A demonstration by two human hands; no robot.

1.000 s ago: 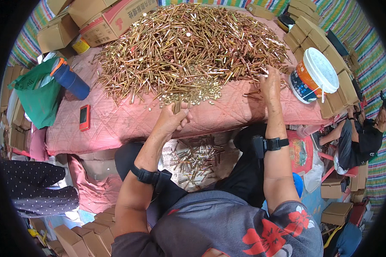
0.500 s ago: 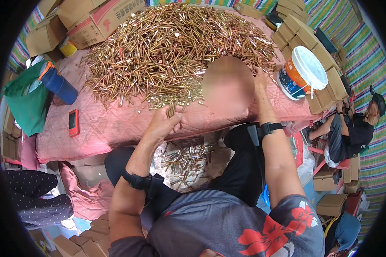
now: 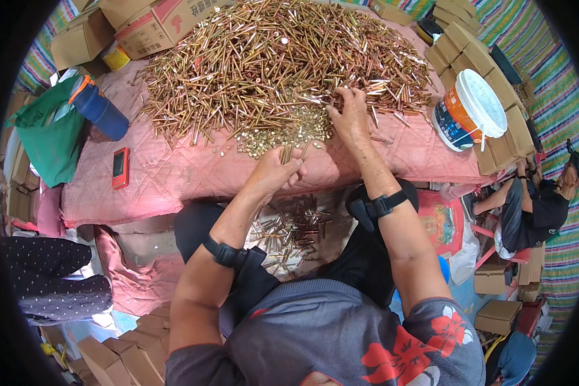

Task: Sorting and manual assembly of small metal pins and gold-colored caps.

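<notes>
A large heap of thin brass-coloured metal rods (image 3: pixel 238 71), which look like bolts, covers the pink quilted tabletop. Small brass-coloured nuts (image 3: pixel 283 134) lie scattered along its front edge. Just in front of these nuts, my left hand (image 3: pixel 278 172) is closed round a small bundle of rods (image 3: pixel 287 153), their ends standing up past the fingers. My right hand (image 3: pixel 352 119) reaches to the front of the heap, right of the nuts. Its thumb and fingers are apart over the rods, and I see nothing held between them; the fingertips are partly hidden among the rods.
On the pink cover (image 3: pixel 174 186) lie a red device (image 3: pixel 120 168) and a blue bottle (image 3: pixel 101 114) beside a green bag (image 3: pixel 51 132). A white bucket (image 3: pixel 473 109) stands right, near cardboard boxes (image 3: pixel 495 145). More rods (image 3: pixel 293 228) lie below, between my knees. Another person (image 3: pixel 537 209) sits far right.
My right hand has moved left, from the heap's right end to beside the nuts. My left hand keeps its bundle of rods. The whole view has shifted slightly.
</notes>
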